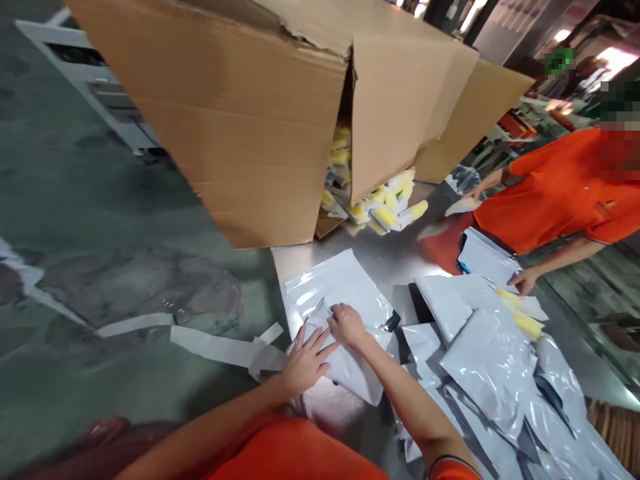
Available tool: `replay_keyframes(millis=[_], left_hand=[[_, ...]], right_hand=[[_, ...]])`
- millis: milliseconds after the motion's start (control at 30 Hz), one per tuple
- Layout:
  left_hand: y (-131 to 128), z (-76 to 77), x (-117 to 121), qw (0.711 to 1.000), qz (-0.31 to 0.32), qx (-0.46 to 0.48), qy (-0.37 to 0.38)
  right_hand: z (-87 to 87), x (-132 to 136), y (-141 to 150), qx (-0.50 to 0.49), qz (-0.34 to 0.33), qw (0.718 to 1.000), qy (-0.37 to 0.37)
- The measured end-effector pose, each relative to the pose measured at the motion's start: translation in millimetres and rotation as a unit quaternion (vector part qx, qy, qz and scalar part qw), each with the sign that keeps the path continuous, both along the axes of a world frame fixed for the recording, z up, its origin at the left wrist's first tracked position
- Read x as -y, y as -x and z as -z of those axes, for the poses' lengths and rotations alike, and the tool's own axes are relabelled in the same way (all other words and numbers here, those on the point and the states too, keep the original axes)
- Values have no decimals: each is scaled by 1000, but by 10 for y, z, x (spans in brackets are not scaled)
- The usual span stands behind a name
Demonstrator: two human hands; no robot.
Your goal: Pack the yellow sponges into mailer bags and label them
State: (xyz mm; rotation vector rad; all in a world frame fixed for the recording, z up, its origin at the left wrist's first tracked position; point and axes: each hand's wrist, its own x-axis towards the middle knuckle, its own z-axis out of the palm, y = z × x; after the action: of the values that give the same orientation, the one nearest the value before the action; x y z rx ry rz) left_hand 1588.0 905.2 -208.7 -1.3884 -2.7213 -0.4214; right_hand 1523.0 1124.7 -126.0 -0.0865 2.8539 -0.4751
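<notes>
At the near edge of a brushed steel table (350, 261), the person's left hand (305, 360) lies open, fingers spread, pressing a glossy white plastic mailer bag (347, 370) flat, apparently to steady it. The right hand (347, 327) curls closed, gripping the bag's upper part. A heap of similar white mailers (485, 370) sits to the right, within easy reach. Farther off, a tan corrugated cardboard box (240, 120) spills plastic-wrapped yellow sponges (385, 215) onto the table's far end, beside a co-worker in an orange shirt (555, 193).
</notes>
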Motion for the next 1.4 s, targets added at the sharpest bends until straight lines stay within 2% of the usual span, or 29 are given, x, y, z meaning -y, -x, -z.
replay_keyframes(millis=[100, 167, 233, 333, 400, 433, 533, 600, 700, 733, 767, 867, 933, 1000, 1100, 1200, 1300, 1400], left_hand=[[-24, -122, 6, 999, -19, 24, 21], [-51, -191, 8, 998, -41, 42, 35], [-84, -249, 9, 994, -57, 72, 53], [-134, -323, 5, 985, -73, 145, 58], [-159, -366, -12, 967, -107, 231, -1], [-164, -387, -30, 945, -139, 290, -53], [-133, -460, -130, 848, -241, 434, -186], [-64, -518, -225, 760, -289, 526, -249], [81, -587, -353, 609, -339, 642, -319], [126, -597, -381, 581, -352, 658, -327], [164, -600, -399, 575, -359, 660, -324], [211, -583, -400, 584, -364, 652, -318], [198, -573, -378, 603, -356, 638, -319], [174, -568, -356, 633, -343, 618, -317], [155, -548, -337, 684, -322, 584, -295], [149, -506, -340, 738, -305, 543, -259], [116, -496, -353, 781, -287, 508, -223], [42, -548, -342, 818, -260, 474, -196]], right_hand=[[58, 298, -353, -19, -36, 998, -37], [83, 358, -522, -53, -61, 994, -74], [103, 359, -622, -43, -73, 992, -96], [123, 332, -675, 33, -43, 994, -98], [126, 315, -683, 57, -19, 996, -70], [123, 309, -688, 53, -12, 997, -50], [83, 307, -732, 4, -4, 1000, -2], [33, 324, -787, -32, -20, 999, 2], [-44, 357, -871, -61, -73, 995, -6], [-64, 364, -886, -63, -85, 994, -6], [-81, 370, -890, -60, -92, 994, 0], [-123, 380, -825, -23, -68, 996, 51], [-157, 392, -728, 9, -39, 996, 77], [-197, 415, -616, 46, -34, 996, 67], [-248, 455, -479, 106, -57, 993, 14], [-244, 442, -413, 133, -53, 990, -19], [-163, 310, -398, 127, 8, 992, 16], [-38, 102, -421, 108, 134, 975, 139]])
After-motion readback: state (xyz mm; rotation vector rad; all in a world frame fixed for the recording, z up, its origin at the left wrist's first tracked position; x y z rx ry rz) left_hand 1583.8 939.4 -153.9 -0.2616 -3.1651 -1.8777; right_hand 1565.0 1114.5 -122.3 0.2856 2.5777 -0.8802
